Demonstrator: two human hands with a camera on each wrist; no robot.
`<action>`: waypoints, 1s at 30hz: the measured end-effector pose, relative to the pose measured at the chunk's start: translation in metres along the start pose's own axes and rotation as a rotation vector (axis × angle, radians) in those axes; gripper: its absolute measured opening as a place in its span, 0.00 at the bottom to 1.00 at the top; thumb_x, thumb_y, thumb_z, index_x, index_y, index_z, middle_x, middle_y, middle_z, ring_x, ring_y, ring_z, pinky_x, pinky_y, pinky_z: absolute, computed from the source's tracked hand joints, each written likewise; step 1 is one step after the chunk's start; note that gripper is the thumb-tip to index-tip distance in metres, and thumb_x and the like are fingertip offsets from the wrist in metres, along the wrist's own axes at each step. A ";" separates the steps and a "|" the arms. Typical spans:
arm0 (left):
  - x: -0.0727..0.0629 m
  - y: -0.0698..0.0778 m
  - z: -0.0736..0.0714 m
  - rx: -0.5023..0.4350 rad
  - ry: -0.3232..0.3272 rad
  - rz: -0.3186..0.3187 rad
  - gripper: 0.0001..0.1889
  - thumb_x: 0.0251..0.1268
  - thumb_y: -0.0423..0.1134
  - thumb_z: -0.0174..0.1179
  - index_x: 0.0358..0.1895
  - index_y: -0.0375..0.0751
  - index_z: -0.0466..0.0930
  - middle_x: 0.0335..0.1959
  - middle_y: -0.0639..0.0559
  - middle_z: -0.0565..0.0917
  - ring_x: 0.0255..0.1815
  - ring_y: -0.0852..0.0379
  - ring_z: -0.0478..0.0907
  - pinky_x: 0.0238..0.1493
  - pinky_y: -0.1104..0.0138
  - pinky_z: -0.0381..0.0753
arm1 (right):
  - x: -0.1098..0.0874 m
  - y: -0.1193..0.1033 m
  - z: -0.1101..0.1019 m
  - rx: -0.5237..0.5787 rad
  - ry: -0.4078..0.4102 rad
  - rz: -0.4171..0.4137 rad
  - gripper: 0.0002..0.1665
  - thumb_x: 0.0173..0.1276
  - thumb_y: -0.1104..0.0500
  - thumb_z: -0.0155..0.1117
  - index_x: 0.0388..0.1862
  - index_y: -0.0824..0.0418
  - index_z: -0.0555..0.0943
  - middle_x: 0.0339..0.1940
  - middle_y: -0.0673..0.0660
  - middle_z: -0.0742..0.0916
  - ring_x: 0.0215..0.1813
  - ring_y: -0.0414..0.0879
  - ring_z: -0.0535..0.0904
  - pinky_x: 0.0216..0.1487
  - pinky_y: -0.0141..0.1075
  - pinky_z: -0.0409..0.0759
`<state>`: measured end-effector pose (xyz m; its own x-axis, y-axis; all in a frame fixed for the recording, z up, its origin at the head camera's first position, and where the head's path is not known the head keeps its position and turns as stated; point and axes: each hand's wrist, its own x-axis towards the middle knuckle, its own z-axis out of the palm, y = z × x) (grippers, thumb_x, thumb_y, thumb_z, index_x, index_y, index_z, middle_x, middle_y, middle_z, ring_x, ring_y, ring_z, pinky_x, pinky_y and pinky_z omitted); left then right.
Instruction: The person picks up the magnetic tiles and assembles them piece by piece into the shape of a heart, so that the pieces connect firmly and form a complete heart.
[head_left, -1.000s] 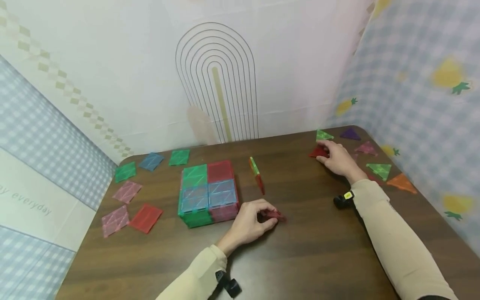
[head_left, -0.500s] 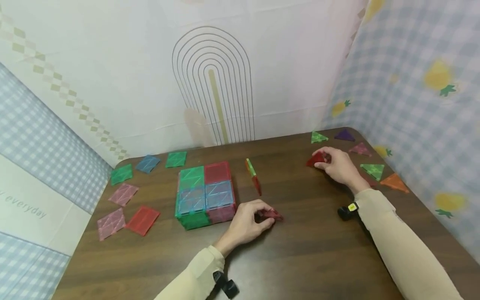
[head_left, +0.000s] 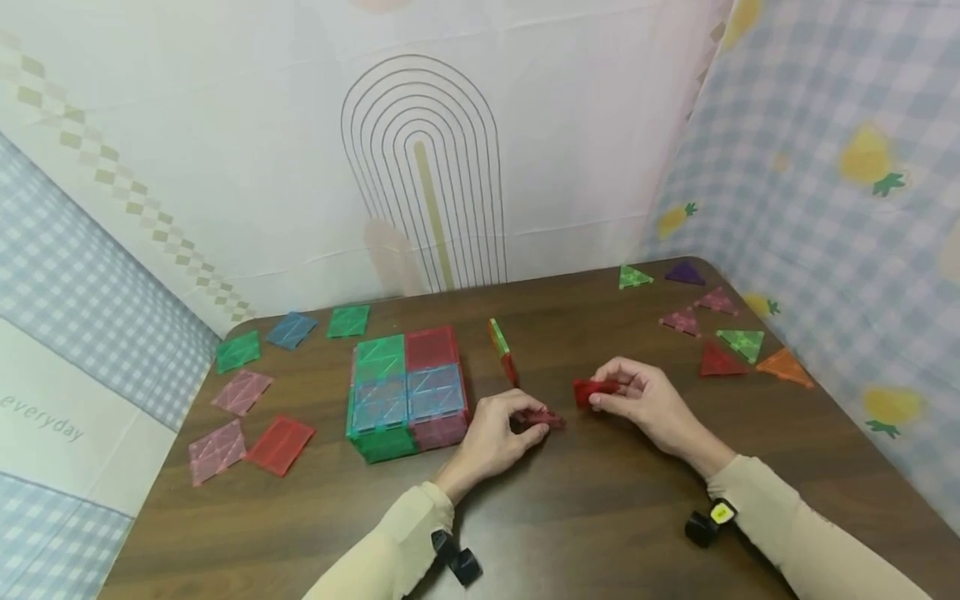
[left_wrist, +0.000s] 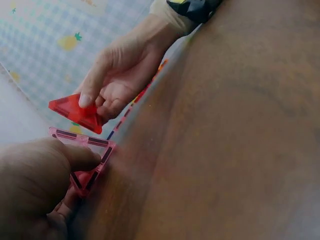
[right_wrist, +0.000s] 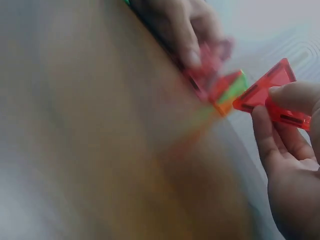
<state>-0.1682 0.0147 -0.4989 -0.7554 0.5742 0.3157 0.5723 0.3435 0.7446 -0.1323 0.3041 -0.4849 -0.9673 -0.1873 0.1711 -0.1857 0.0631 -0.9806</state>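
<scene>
My left hand [head_left: 491, 442] pinches a pink triangular magnetic tile [left_wrist: 82, 137] just right of a box built of square magnetic tiles [head_left: 382, 404]. Held between thumb and fingers of my right hand [head_left: 648, 408] is a red triangular magnetic tile [right_wrist: 280, 75], raised and tilted. In the left wrist view a small gap separates the two triangles. The box has green, red and blue squares on top, green and pink ones on its front. Behind the hands, a narrow green-and-red tile piece [head_left: 501, 346] stands on edge.
Loose square tiles, among them a red one [head_left: 281, 446] and a blue one [head_left: 292, 330], lie at the table's left. Several triangles, including an orange one [head_left: 786, 367], a purple one [head_left: 686, 272] and a red one [head_left: 722, 360], lie at the right. Fabric walls border the table [head_left: 600, 525].
My right hand has picked the red triangle up from the back right and carried it left and nearer, beside my left hand. The left hand keeps its pinch, almost in place.
</scene>
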 end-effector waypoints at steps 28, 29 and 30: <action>-0.002 0.001 0.003 0.028 0.036 0.017 0.06 0.71 0.36 0.78 0.47 0.44 0.94 0.42 0.55 0.92 0.41 0.62 0.87 0.45 0.68 0.87 | -0.013 -0.019 -0.120 -0.574 0.385 -0.021 0.33 0.76 0.59 0.80 0.75 0.65 0.80 0.66 0.55 0.88 0.59 0.41 0.83 0.54 0.20 0.78; -0.002 0.001 0.002 0.028 0.032 0.018 0.06 0.71 0.36 0.78 0.47 0.44 0.94 0.42 0.55 0.91 0.41 0.62 0.87 0.45 0.68 0.87 | -0.018 -0.019 -0.131 -0.653 0.381 0.029 0.35 0.76 0.54 0.80 0.76 0.63 0.79 0.67 0.59 0.88 0.60 0.44 0.83 0.52 0.19 0.76; -0.002 0.001 0.002 0.026 0.030 0.019 0.06 0.71 0.35 0.78 0.47 0.44 0.94 0.42 0.55 0.91 0.41 0.62 0.87 0.45 0.68 0.87 | -0.022 -0.018 -0.140 -0.719 0.363 0.071 0.38 0.76 0.51 0.80 0.77 0.63 0.78 0.68 0.63 0.87 0.60 0.49 0.82 0.50 0.19 0.74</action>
<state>-0.1652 0.0154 -0.4999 -0.7530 0.5587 0.3475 0.5946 0.3516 0.7231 -0.1321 0.4438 -0.4578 -0.9538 0.1625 0.2525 -0.0684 0.7013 -0.7095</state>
